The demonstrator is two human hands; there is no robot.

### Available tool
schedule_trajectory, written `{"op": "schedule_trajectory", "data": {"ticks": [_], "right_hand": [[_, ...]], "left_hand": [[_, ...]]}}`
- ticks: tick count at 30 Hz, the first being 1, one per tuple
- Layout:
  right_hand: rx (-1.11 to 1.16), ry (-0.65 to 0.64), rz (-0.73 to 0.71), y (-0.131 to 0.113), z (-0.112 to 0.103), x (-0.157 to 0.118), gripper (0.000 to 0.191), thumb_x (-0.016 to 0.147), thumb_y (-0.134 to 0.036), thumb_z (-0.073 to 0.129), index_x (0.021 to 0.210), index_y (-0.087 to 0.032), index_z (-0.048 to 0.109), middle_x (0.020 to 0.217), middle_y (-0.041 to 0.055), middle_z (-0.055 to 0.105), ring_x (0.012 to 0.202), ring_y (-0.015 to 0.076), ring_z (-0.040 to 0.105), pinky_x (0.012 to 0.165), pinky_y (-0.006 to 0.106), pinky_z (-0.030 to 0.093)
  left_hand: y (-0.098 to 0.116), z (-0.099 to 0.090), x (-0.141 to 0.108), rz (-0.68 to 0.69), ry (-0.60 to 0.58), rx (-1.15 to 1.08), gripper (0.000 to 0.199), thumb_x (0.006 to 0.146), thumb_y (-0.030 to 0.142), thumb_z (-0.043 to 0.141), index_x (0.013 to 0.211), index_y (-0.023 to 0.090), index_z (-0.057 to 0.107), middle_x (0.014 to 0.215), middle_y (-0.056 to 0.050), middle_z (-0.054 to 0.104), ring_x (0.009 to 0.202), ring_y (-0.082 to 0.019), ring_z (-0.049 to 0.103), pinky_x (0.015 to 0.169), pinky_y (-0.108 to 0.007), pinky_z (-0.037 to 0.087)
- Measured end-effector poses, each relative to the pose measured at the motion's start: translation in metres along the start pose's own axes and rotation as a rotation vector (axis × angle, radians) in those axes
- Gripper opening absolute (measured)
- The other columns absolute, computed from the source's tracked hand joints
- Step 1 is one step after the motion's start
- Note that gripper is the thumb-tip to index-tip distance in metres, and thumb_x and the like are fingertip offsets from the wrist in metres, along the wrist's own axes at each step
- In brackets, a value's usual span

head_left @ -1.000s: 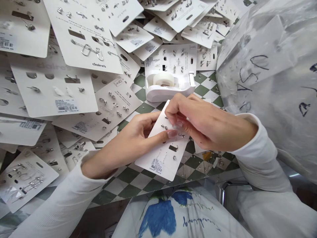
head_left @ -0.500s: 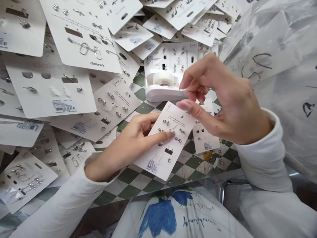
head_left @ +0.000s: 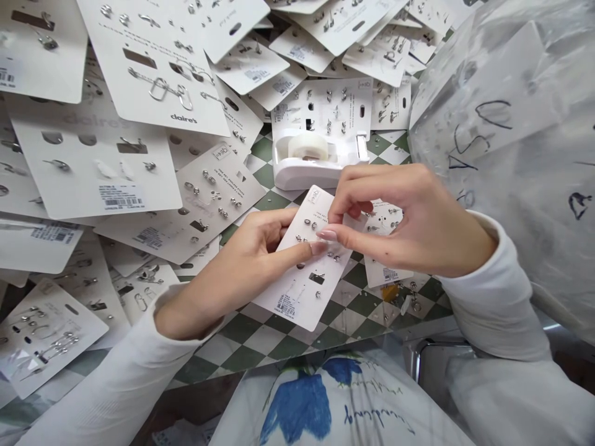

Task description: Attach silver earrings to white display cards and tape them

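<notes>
A white earring card (head_left: 297, 310) with several silver studs and a barcode label is tilted above the table's front edge. My left hand (head_left: 246, 272) grips it from the left side, thumb pressed on its face among the studs. Over the card's upper right part, my right hand (head_left: 390, 217) has thumb and index finger close together at the surface. Whatever lies between those fingertips is too small to make out. Just behind the card stands a white tape dispenser (head_left: 297, 176) with a roll of clear tape (head_left: 307, 147).
Overlapping earring cards (head_left: 153, 68) cover the left and back of the checkered table (head_left: 260, 341). Another card (head_left: 385, 272) lies under my right hand, near loose silver pieces (head_left: 415, 300) and a small orange piece (head_left: 389, 292). A large clear plastic bag (head_left: 520, 155) bulges at the right.
My right hand has come down and slightly left, from above the card's top corner onto its face. The left hand and the card have hardly moved.
</notes>
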State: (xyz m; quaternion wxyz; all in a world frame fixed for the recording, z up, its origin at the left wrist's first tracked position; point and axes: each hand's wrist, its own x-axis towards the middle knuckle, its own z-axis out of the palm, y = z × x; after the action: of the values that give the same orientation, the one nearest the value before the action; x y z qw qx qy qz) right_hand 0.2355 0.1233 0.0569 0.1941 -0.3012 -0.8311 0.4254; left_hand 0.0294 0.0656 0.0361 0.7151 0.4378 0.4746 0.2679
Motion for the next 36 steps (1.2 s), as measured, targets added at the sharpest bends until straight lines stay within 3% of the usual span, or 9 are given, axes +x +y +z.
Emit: {"op": "schedule_trajectory", "data": {"ticks": [3, 8, 18, 25, 33, 36], "right_hand": [[0.069, -0.022, 0.101, -0.002, -0.002, -0.001, 0.015, 0.088, -0.012, 0.068, 0.075, -0.019, 0.066, 0.073, 0.0014, 0.063, 0.068, 0.0155, 0.051, 0.062, 0.032, 0.044], [0.090, -0.074, 0.194, -0.004, -0.005, -0.002, 0.012, 0.088, -0.016, 0.071, 0.076, -0.019, 0.068, 0.073, 0.0020, 0.063, 0.069, 0.0165, 0.049, 0.064, 0.034, 0.042], [0.015, -0.114, 0.104, -0.004, -0.013, -0.004, 0.015, 0.089, -0.022, 0.078, 0.076, -0.018, 0.072, 0.078, 0.0016, 0.066, 0.071, 0.0160, 0.055, 0.067, 0.034, 0.048], [-0.022, -0.110, 0.079, -0.004, -0.012, -0.004, 0.017, 0.091, -0.021, 0.073, 0.074, -0.019, 0.069, 0.076, 0.0017, 0.066, 0.067, 0.0150, 0.053, 0.062, 0.033, 0.045], [0.089, -0.055, 0.328, -0.005, -0.001, -0.003, 0.019, 0.088, -0.021, 0.074, 0.072, -0.019, 0.064, 0.059, -0.0040, 0.043, 0.056, 0.0117, 0.038, 0.051, 0.031, 0.032], [0.171, -0.067, 0.431, -0.007, 0.002, -0.002, 0.020, 0.088, -0.019, 0.075, 0.071, -0.017, 0.065, 0.059, -0.0042, 0.043, 0.055, 0.0100, 0.038, 0.050, 0.028, 0.032]], "left_hand": [[-0.001, 0.001, -0.001, -0.005, 0.004, 0.008, 0.027, 0.089, 0.016, 0.075, 0.115, 0.023, 0.076, 0.091, -0.001, 0.073, 0.075, -0.013, 0.066, 0.057, -0.015, 0.051], [-0.001, 0.003, -0.001, -0.075, 0.006, -0.074, 0.022, 0.089, 0.019, 0.077, 0.111, 0.021, 0.074, 0.078, 0.002, 0.070, 0.058, -0.008, 0.062, 0.046, -0.012, 0.045], [-0.001, 0.004, -0.003, -0.151, -0.019, -0.176, 0.025, 0.089, 0.017, 0.076, 0.113, 0.024, 0.074, 0.074, 0.002, 0.069, 0.054, -0.009, 0.062, 0.041, -0.012, 0.043], [-0.006, 0.003, -0.003, -0.105, 0.025, -0.150, 0.024, 0.090, 0.024, 0.076, 0.114, 0.026, 0.074, 0.078, 0.001, 0.071, 0.055, -0.010, 0.064, 0.043, -0.013, 0.046], [-0.006, -0.001, -0.002, -0.024, 0.039, -0.005, 0.027, 0.089, 0.029, 0.078, 0.116, 0.028, 0.074, 0.089, 0.000, 0.073, 0.066, -0.013, 0.066, 0.051, -0.015, 0.051], [-0.006, 0.000, -0.003, -0.021, 0.026, 0.030, 0.030, 0.089, 0.025, 0.077, 0.119, 0.028, 0.074, 0.089, 0.000, 0.073, 0.066, -0.011, 0.064, 0.050, -0.014, 0.048]]}}
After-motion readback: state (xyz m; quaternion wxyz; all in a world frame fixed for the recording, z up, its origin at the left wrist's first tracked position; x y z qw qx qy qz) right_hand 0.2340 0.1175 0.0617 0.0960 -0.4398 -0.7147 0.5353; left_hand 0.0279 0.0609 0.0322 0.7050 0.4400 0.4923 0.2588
